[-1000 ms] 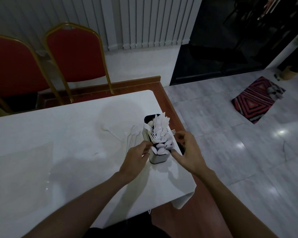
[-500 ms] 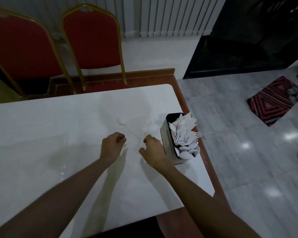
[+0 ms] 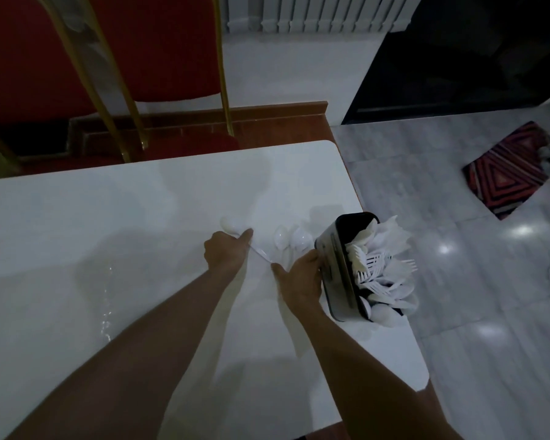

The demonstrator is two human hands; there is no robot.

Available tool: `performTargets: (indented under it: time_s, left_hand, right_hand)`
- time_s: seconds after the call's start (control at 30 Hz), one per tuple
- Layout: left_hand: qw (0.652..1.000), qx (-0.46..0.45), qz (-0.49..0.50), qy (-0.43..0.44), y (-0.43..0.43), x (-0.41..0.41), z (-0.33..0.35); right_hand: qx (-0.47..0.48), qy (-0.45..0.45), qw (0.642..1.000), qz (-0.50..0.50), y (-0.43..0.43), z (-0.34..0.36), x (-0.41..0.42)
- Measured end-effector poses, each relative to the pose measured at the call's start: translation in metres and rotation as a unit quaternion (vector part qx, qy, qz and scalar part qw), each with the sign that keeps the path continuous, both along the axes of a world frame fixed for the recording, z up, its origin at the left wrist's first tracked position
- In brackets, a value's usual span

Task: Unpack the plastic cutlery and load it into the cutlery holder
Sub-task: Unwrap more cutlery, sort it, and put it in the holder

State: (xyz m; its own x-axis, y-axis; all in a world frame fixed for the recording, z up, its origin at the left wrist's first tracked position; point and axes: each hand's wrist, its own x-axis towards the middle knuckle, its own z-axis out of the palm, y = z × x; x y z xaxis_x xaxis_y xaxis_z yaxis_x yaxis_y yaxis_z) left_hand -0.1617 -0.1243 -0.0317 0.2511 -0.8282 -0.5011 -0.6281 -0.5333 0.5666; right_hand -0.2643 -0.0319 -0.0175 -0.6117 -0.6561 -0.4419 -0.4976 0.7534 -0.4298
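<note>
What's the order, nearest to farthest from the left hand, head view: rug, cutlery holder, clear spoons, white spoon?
1. white spoon, under the left hand
2. clear spoons, just right
3. cutlery holder, farther right
4. rug, far right

The white table [image 3: 77, 233] has a glossy top and a rounded far right corner. At its right edge stands a dark cutlery holder [image 3: 337, 271], packed with white plastic forks and spoons. Just left of the holder a few clear spoons [image 3: 294, 239] lie flat on the top. Further left lies one white spoon [image 3: 229, 222], its bowl to the far side. On the near left part a thin shiny streak [image 3: 107, 296] shows on the surface.
</note>
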Motion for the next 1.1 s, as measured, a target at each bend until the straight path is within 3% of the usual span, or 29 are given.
performTargets:
  time_s: [0.27, 0.43, 0.57, 0.8, 0.87, 1.0, 1.1]
  left_hand:
    - [1.0, 0.012, -0.015, -0.009, 0.002, -0.007, -0.002]
    - [0.994, -0.035, -0.097, -0.041, 0.018, 0.006, -0.007]
    - [0.978, -0.056, -0.181, -0.084, 0.036, 0.027, -0.017]
    - [0.941, -0.002, -0.296, -0.164, 0.063, 0.062, -0.005]
    - [0.949, -0.015, -0.291, -0.121, 0.067, 0.07, 0.0]
    - [0.962, -0.117, -0.227, 0.099, 0.082, 0.059, 0.044]
    - [0.943, -0.145, -0.177, 0.243, 0.099, 0.03, 0.093]
  right_hand:
    - [0.031, -0.015, 0.999, -0.019, -0.013, -0.005, -0.003]
    - [0.039, -0.052, 0.998, 0.003, -0.005, -0.011, -0.008]
    - [0.018, -0.069, 0.996, 0.048, 0.008, -0.008, -0.01]
    - [-0.085, -0.087, 0.99, 0.065, 0.04, 0.034, -0.007]
    - [-0.11, -0.092, 0.986, 0.083, 0.043, 0.047, -0.009]
    - [-0.189, -0.086, 0.972, 0.107, 0.063, 0.099, -0.023]
    - [-0.258, -0.072, 0.959, 0.093, 0.087, 0.142, -0.048]
